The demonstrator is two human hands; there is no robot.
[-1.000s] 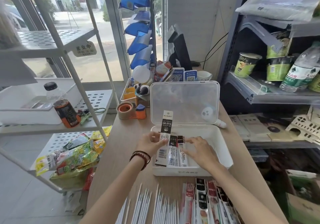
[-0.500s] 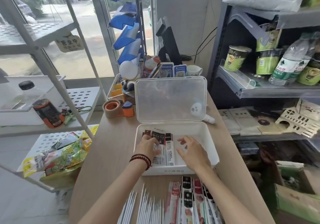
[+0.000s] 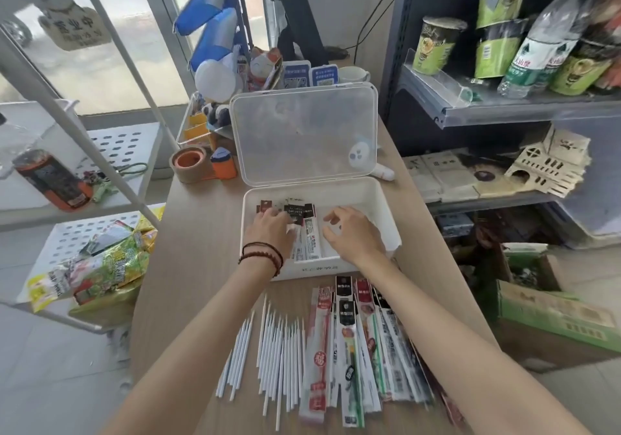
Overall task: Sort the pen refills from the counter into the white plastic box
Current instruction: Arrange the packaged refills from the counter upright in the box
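Observation:
The white plastic box (image 3: 386,206) stands on the wooden counter with its clear lid (image 3: 304,135) propped open behind it. Several refill packs (image 3: 307,233) lie flat in its left half. My left hand (image 3: 270,228) rests flat on those packs, fingers spread. My right hand (image 3: 351,231) hovers over the bare right half of the box with loosely curled fingers and holds nothing. On the counter in front of the box lie a pile of packaged refills (image 3: 353,340) and a row of loose white refills (image 3: 272,347).
A tape roll (image 3: 190,164) and an orange dispenser (image 3: 221,162) sit left of the lid. Behind it are an organiser tray, QR stands and a white cup (image 3: 353,73). A white wire rack with snack bags (image 3: 100,263) stands left; grey shelves with cups and bottles stand right.
A second ago my left hand held a refill pack upright over the box; it now lies flat among the others under that hand. The camera has tilted down and closer.

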